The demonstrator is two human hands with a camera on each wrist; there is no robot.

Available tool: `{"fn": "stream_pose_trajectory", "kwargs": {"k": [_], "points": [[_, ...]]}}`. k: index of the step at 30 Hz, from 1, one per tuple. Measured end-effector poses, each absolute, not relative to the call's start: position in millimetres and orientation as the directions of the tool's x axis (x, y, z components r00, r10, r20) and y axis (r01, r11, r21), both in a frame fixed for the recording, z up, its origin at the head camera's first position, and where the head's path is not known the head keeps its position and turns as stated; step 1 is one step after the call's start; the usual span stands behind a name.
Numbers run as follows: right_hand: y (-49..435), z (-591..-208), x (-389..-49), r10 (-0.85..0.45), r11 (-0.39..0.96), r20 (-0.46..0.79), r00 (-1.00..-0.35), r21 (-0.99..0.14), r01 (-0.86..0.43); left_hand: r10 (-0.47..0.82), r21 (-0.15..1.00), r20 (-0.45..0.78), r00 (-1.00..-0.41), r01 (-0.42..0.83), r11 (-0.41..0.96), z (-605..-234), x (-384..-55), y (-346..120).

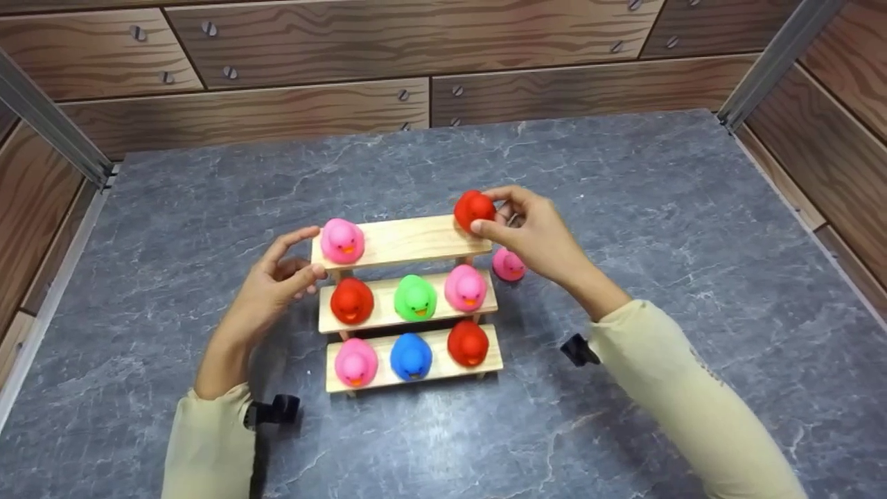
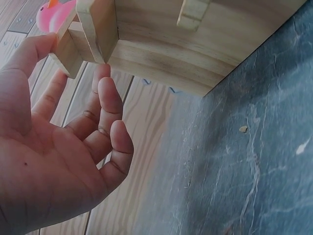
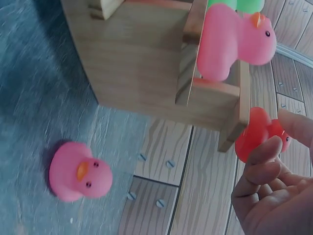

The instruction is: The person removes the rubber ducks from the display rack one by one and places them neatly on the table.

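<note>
A: Near row?
B: Bottom step (image 1: 485, 360) of the rack: pink duck (image 1: 355, 362), blue duck (image 1: 411, 356), red duck (image 1: 468, 342). Middle step: red, green duck (image 1: 415, 297), pink.

A: Hands?
B: Left hand (image 1: 274, 284), fingers relaxed and holding nothing, rests against the top step's (image 1: 409, 239) left end, beside a pink duck there. Right hand (image 1: 530, 232) pinches the top red duck (image 1: 474, 209) between thumb and fingertips at the step's right end.

A: Tip?
B: I'd say steady the rack and seat that duck flat, clear of the edge.

A: Farther?
B: One loose pink duck (image 1: 508, 264) on the table (image 1: 658, 208), just right of the rack.

A: Text?
B: None readable.
</note>
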State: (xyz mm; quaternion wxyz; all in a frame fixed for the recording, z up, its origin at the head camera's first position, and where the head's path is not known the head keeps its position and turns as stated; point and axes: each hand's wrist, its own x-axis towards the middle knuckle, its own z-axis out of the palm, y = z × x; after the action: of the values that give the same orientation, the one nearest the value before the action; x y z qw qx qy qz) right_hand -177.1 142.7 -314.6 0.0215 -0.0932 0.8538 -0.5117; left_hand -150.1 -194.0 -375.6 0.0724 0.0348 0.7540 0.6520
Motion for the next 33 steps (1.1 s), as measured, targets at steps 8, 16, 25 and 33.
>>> {"fn": "stream_pose_trajectory", "kwargs": {"k": [8, 16, 25, 33], "points": [[163.8, -314.8, -174.7, -0.165, 0.499, 0.055, -0.985, -0.856, -0.131, 0.143, 0.988, -0.075, -0.987, -0.054, 0.146, -374.9, -150.3, -193.0], [194.1, -324.2, -175.4, -0.110, 0.524, 0.030, -0.993, -0.848, -0.083, 0.145, 0.986, -0.087, -0.986, -0.064, 0.154, -374.1, -150.9, -193.2], [212.3, -336.2, -174.6, -0.119, 0.576, 0.002, -0.993, -0.815, -0.070, 0.150, 0.987, -0.085, -0.985, -0.063, 0.147, -374.5, -149.9, -192.8], [225.4, -353.6, -172.9, -0.148, 0.650, -0.012, -0.989, -0.755, -0.088, 0.144, 0.986, -0.075, -0.987, -0.052, 0.158, -372.8, -150.9, -192.4]]}}
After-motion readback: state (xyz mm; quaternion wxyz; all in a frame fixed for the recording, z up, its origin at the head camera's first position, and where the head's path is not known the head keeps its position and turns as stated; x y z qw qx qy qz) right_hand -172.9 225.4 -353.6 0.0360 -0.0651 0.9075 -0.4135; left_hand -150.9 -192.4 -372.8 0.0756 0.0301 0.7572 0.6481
